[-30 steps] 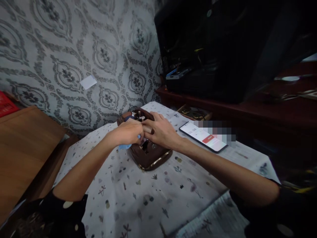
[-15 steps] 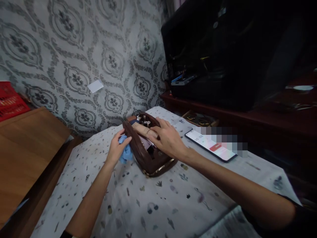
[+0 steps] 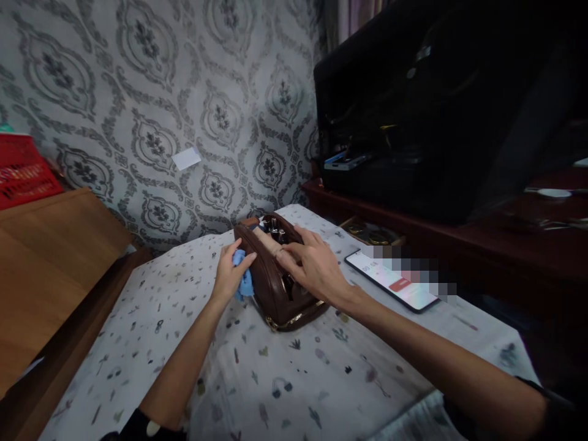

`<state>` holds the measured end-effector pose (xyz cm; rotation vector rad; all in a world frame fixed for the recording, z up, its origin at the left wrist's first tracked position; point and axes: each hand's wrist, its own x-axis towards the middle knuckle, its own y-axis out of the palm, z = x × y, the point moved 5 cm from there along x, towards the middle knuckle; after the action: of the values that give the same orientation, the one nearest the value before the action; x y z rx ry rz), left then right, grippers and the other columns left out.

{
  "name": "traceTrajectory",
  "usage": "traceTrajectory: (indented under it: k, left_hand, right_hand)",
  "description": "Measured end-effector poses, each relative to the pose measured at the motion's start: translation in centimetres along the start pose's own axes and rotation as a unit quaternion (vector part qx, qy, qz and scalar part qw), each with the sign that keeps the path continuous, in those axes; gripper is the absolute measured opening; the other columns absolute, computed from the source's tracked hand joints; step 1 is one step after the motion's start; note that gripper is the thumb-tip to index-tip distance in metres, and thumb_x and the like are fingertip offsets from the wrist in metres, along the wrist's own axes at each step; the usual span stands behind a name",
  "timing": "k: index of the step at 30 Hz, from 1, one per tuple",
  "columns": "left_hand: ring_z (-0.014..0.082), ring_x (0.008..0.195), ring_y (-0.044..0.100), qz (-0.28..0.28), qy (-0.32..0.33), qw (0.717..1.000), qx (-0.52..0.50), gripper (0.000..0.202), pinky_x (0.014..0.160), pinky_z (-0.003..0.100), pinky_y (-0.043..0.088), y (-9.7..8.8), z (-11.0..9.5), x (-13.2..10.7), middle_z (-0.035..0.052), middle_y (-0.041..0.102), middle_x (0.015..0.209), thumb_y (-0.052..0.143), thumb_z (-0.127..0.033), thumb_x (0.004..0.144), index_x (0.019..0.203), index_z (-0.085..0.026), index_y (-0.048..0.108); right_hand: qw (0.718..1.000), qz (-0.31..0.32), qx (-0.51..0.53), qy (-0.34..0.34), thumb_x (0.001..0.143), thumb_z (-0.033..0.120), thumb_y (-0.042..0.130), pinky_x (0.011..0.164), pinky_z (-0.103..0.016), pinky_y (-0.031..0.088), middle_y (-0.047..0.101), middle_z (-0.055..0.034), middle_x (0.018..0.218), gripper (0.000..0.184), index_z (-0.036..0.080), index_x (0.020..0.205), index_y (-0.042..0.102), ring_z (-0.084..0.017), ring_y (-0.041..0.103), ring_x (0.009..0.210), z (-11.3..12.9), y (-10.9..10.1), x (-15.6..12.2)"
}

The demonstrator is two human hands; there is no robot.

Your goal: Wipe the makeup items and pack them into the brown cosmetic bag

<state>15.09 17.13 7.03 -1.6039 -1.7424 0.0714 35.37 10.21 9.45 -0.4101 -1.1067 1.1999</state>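
A brown toiletry bag (image 3: 270, 278) with gold zippers stands unzipped on the patterned tablecloth. Inside it lie a long beige item (image 3: 265, 240) and several dark bottles with shiny caps (image 3: 275, 230). At the bag's left wall, my left hand (image 3: 229, 269) is closed on a crumpled light blue cloth (image 3: 245, 280), its fingertips touching the leather. My right hand (image 3: 319, 266) reaches over the opening with fingers spread. Its index finger and thumb rest at the near end of the beige item, and its other fingers lie along the right rim. The hand hides part of the contents.
A phone (image 3: 390, 278) with a lit screen lies right of the bag on the tablecloth (image 3: 257, 380). Behind it are a dark red cabinet (image 3: 316, 195) and an open drawer (image 3: 374, 233). A wooden panel (image 3: 59, 251) and a red basket (image 3: 25, 171) stand left.
The view has shifted slightly. My right index finger and thumb have moved lower over the opening, covering the pale purple item that showed before. My left hand still has the cloth.
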Motion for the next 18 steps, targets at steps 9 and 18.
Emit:
traceTrajectory:
  k: [9,18]
  left_hand:
    - [0.0278,0.129,0.052,-0.037,0.006,0.998,-0.047,0.056,0.114,0.043,0.037,0.7,0.8,-0.7,0.0136,0.058,0.131,0.067,-0.046,0.084,0.132,-0.019,0.060]
    - [0.0273,0.138,0.046,-0.065,0.002,0.991,-0.117,0.057,0.118,0.041,0.032,2.4,2.2,-1.4,0.0119,0.055,0.142,0.062,-0.052,0.088,0.137,-0.022,0.057]
  right_hand:
    - [0.978,-0.062,0.163,0.116,0.102,0.044,0.030,0.100,-0.038,0.045,0.059,-0.0187,0.130,0.055,0.010,0.137,0.054,-0.025,0.061,0.112,-4.5,0.2,3.0]
    - [0.981,0.075,0.147,0.103,0.100,0.057,0.035,0.093,-0.036,0.045,0.070,-0.0152,0.120,0.057,0.014,0.129,0.059,-0.029,0.063,0.113,-2.0,1.5,3.1]
